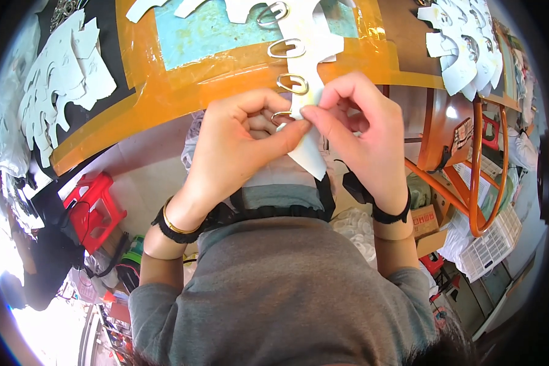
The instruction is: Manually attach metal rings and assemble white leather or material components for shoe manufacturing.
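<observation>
A white strip (pixel 309 160) with a pointed end hangs over the near edge of the table, its upper part lying on the tabletop. Along its left side sit several oval metal rings (pixel 293 83); the lowest ring is partly hidden by my left fingers. With thumb and curled fingers, my left hand (pixel 235 137) pinches the strip near that lowest ring. From the other side my right hand (pixel 369 134) is closed, thumb and forefinger pressed together at the strip's right edge. Both thumbs nearly meet there.
Orange-brown tape (pixel 165 100) borders the table around a teal sheet (pixel 195 36). White cut pieces lie at left (pixel 67 76) and a bunch of similar pieces (pixel 466 52) at right. A red stool (pixel 97 210) stands lower left. Right are an orange chair (pixel 477 183) and white crate (pixel 491 247).
</observation>
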`<act>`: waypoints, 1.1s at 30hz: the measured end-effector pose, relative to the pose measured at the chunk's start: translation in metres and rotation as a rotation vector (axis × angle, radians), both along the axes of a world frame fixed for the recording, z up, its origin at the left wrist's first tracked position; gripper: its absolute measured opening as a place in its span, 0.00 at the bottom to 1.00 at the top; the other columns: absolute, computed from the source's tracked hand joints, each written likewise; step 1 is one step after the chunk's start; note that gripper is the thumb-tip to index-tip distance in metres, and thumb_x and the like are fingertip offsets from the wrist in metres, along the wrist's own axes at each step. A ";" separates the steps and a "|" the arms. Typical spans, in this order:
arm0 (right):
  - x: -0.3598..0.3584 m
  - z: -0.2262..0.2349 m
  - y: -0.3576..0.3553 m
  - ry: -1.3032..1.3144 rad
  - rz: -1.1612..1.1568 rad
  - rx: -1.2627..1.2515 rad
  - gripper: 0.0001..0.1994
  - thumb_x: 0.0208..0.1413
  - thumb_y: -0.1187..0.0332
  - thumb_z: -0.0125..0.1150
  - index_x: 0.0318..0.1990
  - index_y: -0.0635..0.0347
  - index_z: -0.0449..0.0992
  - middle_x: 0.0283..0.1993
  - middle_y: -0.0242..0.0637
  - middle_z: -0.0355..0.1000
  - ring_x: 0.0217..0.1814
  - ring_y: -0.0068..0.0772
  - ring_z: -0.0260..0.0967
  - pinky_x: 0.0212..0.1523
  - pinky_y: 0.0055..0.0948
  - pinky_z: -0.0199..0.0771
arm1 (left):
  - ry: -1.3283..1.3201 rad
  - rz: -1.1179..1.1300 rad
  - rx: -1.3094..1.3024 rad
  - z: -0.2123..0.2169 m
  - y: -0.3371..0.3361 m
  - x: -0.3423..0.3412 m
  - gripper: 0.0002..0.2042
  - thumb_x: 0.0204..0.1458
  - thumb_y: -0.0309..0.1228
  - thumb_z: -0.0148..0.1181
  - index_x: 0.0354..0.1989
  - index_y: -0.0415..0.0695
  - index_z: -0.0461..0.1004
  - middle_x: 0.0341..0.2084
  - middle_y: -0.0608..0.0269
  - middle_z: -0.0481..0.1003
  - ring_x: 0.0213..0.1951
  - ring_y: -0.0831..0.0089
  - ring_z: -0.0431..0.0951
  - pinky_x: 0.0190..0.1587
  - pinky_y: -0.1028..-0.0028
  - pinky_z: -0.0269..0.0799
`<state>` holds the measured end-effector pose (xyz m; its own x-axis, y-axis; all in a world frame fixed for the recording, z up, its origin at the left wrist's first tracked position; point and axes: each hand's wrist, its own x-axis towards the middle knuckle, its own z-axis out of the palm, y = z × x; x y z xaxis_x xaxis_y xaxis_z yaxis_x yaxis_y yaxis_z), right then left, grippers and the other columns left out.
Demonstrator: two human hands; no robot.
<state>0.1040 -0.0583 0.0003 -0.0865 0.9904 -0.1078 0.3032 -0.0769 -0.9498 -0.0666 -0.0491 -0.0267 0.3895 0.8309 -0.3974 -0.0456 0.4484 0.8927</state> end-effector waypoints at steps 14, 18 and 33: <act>0.009 -0.002 -0.014 0.291 -0.048 -0.394 0.08 0.55 0.71 0.55 0.35 0.69 0.72 0.29 0.31 0.71 0.29 0.13 0.63 0.29 0.15 0.64 | -0.099 -0.039 -0.200 0.006 0.002 0.003 0.07 0.51 0.26 0.58 0.35 0.38 0.68 0.28 0.65 0.76 0.29 0.84 0.75 0.27 0.86 0.71; -0.001 -0.009 -0.016 0.349 -0.123 -0.289 0.08 0.54 0.71 0.56 0.36 0.69 0.72 0.30 0.32 0.72 0.32 0.14 0.66 0.32 0.15 0.67 | -0.158 0.053 -0.222 0.006 -0.001 0.008 0.07 0.54 0.29 0.54 0.36 0.39 0.69 0.29 0.66 0.75 0.30 0.84 0.74 0.27 0.85 0.71; -0.009 -0.019 -0.016 0.422 -0.290 -0.206 0.03 0.49 0.76 0.60 0.30 0.66 0.73 0.26 0.27 0.71 0.27 0.09 0.63 0.26 0.11 0.62 | -0.262 0.043 -0.397 0.014 -0.003 0.002 0.10 0.57 0.30 0.49 0.41 0.36 0.67 0.28 0.63 0.73 0.23 0.77 0.75 0.25 0.81 0.72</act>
<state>0.0951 -0.0739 -0.0185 0.1091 0.9422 -0.3168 -0.1619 -0.2976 -0.9409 -0.0646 -0.0520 -0.0132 0.4877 0.6522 -0.5804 -0.2727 0.7453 0.6084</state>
